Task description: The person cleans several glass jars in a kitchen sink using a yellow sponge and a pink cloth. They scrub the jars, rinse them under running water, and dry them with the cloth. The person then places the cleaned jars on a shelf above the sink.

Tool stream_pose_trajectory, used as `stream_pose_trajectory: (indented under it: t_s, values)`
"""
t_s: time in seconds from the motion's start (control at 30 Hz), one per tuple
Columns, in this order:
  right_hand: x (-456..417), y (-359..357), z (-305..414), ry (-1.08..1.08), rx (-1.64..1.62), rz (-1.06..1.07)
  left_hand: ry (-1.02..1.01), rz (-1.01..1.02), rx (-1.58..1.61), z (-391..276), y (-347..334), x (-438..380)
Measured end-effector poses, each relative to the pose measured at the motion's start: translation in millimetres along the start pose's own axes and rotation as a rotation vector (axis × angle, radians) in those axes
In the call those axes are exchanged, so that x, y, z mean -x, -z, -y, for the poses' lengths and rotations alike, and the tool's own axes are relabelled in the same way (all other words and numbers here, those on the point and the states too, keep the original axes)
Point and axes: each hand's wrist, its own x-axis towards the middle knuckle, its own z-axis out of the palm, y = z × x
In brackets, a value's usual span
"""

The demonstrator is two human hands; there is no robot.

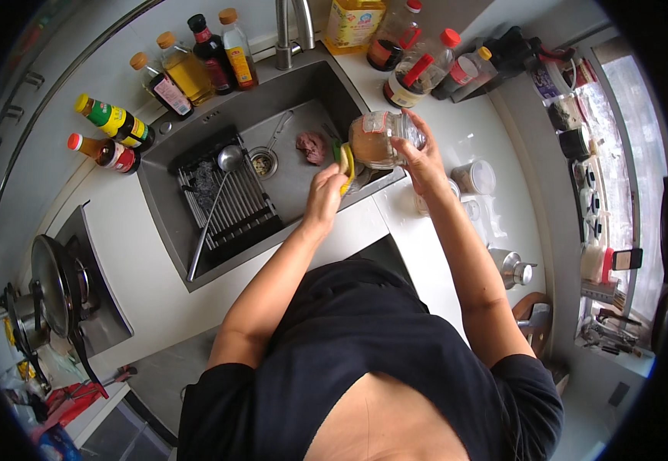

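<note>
My right hand point(420, 152) grips a glass jar point(371, 138) with a label on its side, tilted over the right end of the sink point(164, 230). Against the jar's left end, my left hand point(326, 193) holds a yellow and green sponge point(346, 167). In the basin, left of the sponge, lies a crumpled pink cloth point(311, 147). A strainer sits in the drain point(262, 163). A steel ladle point(213, 207) rests across a black roll-up rack point(242, 201), beside a steel wool scourer point(203, 181).
Sauce bottles point(184, 66) stand behind the sink, near the faucet point(288, 34). More bottles point(420, 72) and an oil jug point(354, 23) are at the back right. Glass jars point(475, 177) stand right of my right forearm. A lidded pan point(54, 285) sits on the stove at left.
</note>
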Motion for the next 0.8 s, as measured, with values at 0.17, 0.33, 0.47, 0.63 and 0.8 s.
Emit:
stream_pose_trajectory:
  t_s: [0.17, 0.33, 0.47, 0.63, 0.8]
  values:
    - [-25.2, 29.0, -10.7, 0.165, 0.123, -0.013, 0.057, -0.023, 0.348, -36.0, 20.2, 0.3]
    - [-68.0, 86.1, -21.1, 0.347, 0.608, -0.06, 0.238, -0.031, 0.786, -37.4, 33.4, -5.0]
    - [-94.4, 94.7, -26.4, 0.27, 0.821, -0.137, 0.304, -0.004, 0.83, -28.0, 46.0, -0.1]
    - [-108.4, 106.4, -34.4, 0.216, 1.067, -0.169, 0.313, -0.061, 0.736, -35.8, 36.5, 7.7]
    - [-121.8, 113.2, -42.5, 0.093, 1.145, -0.162, 0.313, -0.042, 0.735, -35.8, 24.0, 5.6]
